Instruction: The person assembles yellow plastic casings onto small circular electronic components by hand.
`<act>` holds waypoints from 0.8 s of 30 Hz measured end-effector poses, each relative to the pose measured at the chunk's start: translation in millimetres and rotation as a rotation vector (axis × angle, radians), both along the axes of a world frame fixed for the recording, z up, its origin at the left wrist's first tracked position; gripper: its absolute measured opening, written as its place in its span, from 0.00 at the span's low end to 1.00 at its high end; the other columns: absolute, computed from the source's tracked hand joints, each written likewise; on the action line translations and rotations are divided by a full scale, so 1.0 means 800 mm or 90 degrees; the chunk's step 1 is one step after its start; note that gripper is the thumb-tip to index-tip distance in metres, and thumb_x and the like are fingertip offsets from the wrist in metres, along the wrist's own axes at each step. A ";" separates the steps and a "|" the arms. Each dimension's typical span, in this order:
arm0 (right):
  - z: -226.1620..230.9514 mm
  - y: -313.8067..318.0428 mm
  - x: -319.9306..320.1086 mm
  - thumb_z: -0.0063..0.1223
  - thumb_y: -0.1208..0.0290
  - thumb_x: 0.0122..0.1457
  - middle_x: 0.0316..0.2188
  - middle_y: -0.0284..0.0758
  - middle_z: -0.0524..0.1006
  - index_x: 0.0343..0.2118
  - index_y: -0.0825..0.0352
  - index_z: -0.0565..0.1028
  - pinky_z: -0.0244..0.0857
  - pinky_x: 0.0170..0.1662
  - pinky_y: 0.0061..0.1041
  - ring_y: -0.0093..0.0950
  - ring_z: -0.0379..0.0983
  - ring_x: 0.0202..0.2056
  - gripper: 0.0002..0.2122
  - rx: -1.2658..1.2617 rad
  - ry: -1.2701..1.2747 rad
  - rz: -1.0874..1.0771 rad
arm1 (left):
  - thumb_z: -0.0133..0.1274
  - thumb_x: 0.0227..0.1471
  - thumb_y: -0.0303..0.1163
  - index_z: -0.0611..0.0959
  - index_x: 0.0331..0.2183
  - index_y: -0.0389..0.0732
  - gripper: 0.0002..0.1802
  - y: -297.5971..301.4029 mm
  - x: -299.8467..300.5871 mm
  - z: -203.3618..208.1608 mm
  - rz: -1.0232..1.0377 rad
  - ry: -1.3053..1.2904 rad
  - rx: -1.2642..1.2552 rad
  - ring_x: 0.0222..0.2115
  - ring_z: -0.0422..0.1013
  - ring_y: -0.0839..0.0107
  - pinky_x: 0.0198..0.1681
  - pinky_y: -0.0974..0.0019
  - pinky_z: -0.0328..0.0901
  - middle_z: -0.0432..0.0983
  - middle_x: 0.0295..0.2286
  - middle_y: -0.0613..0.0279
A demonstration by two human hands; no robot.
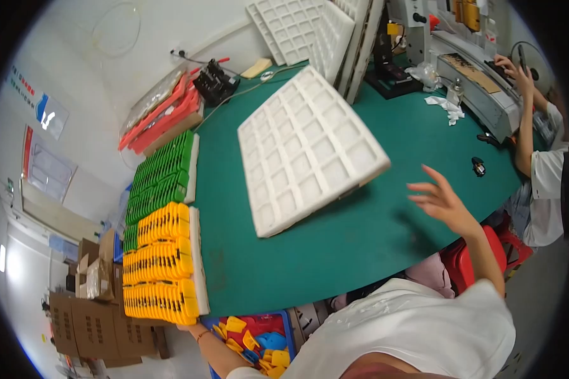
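At the table's near left corner, my left hand (187, 326) is against the underside of a white tray (200, 271) filled with rows of yellow plastic parts (161, 262). It seems to grip the tray's near end; its fingers are mostly hidden beneath. My right hand (441, 201) is raised over the right side of the table, fingers spread, holding nothing. Between the hands lies a white grid tray (306, 148) with square pockets, set at an angle. Beyond the yellow parts, another tray carries rows of green parts (164, 174).
A blue bin (289, 331) of mixed coloured parts stands below the near edge of the green table (234, 278). More white grid trays (332, 38) lean at the back. On the right are a machine (480, 79), a small black part (478, 167) and another person's hands (518, 76).
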State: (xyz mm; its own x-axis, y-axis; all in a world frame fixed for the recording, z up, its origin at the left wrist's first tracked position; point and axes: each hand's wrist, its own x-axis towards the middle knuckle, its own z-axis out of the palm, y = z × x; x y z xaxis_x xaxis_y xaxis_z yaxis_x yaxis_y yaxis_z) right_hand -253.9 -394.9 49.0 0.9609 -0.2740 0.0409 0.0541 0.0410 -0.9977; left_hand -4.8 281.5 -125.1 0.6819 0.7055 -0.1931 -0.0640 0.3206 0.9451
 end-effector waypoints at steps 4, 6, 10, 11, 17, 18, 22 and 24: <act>-0.014 0.026 -0.155 0.45 0.71 0.54 0.49 0.40 0.63 0.56 0.64 0.52 0.53 0.52 0.28 0.32 0.61 0.49 0.27 -0.070 0.015 -0.390 | 0.40 0.49 0.29 0.70 0.42 0.30 0.18 0.045 -0.042 0.012 0.093 0.052 -0.035 0.37 0.68 0.58 0.35 0.55 0.67 0.68 0.41 0.52; -0.033 0.019 -0.207 0.43 0.68 0.54 0.50 0.41 0.63 0.55 0.65 0.53 0.52 0.53 0.30 0.32 0.60 0.50 0.25 -0.119 0.002 -0.477 | 0.42 0.44 0.22 0.70 0.35 0.26 0.13 0.070 -0.073 0.014 0.289 0.000 -0.066 0.30 0.69 0.59 0.30 0.57 0.68 0.68 0.34 0.50; -0.010 0.006 -0.152 0.45 0.65 0.52 0.50 0.42 0.63 0.55 0.66 0.53 0.50 0.54 0.32 0.33 0.59 0.51 0.27 -0.225 -0.026 -0.339 | 0.42 0.45 0.22 0.70 0.36 0.31 0.12 -0.051 -0.146 0.117 0.757 -0.080 0.318 0.33 0.67 0.63 0.35 0.64 0.66 0.69 0.33 0.53; -0.004 0.004 -0.127 0.46 0.66 0.51 0.50 0.42 0.62 0.55 0.67 0.53 0.49 0.54 0.31 0.33 0.58 0.52 0.28 -0.253 -0.024 -0.243 | 0.42 0.45 0.22 0.69 0.37 0.32 0.13 -0.091 -0.149 0.137 0.587 -0.210 0.448 0.35 0.67 0.64 0.37 0.65 0.65 0.69 0.34 0.53; -0.056 -0.004 0.095 0.50 0.62 0.49 0.56 0.52 0.47 0.56 0.60 0.52 0.41 0.58 0.38 0.46 0.45 0.57 0.32 -0.614 -0.063 0.157 | 0.50 0.47 0.33 0.71 0.44 0.38 0.21 -0.324 -0.139 0.173 -0.400 -0.080 1.001 0.50 0.55 0.54 0.53 0.61 0.51 0.60 0.48 0.48; -0.072 -0.001 0.119 0.51 0.61 0.48 0.56 0.55 0.45 0.56 0.58 0.52 0.40 0.58 0.39 0.50 0.43 0.57 0.32 -0.661 -0.069 0.183 | 0.51 0.47 0.35 0.70 0.46 0.40 0.23 -0.337 -0.130 0.153 -0.448 -0.092 0.964 0.52 0.53 0.52 0.54 0.60 0.49 0.54 0.51 0.46; -0.108 0.032 0.156 0.55 0.63 0.46 0.52 0.60 0.50 0.48 0.61 0.62 0.44 0.56 0.40 0.53 0.48 0.54 0.25 -0.718 -0.120 0.207 | 0.53 0.43 0.35 0.72 0.42 0.39 0.22 -0.361 -0.143 0.109 -0.493 -0.045 0.942 0.48 0.57 0.49 0.50 0.58 0.55 0.57 0.49 0.46; -0.117 0.035 0.148 0.55 0.65 0.45 0.50 0.60 0.54 0.44 0.62 0.64 0.49 0.53 0.41 0.52 0.53 0.51 0.22 -0.664 -0.146 0.188 | 0.55 0.41 0.34 0.74 0.40 0.40 0.20 -0.366 -0.155 0.107 -0.447 -0.028 0.971 0.46 0.59 0.51 0.48 0.59 0.57 0.60 0.47 0.48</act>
State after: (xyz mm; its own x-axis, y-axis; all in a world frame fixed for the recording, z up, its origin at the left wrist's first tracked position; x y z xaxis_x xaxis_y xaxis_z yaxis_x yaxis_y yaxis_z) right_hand -135.5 -367.1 -44.2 0.9229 0.2371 0.3034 0.3685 -0.7723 -0.5174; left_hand -128.8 -11.2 -39.7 0.9103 -0.2057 0.3592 -0.3490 -0.8478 0.3992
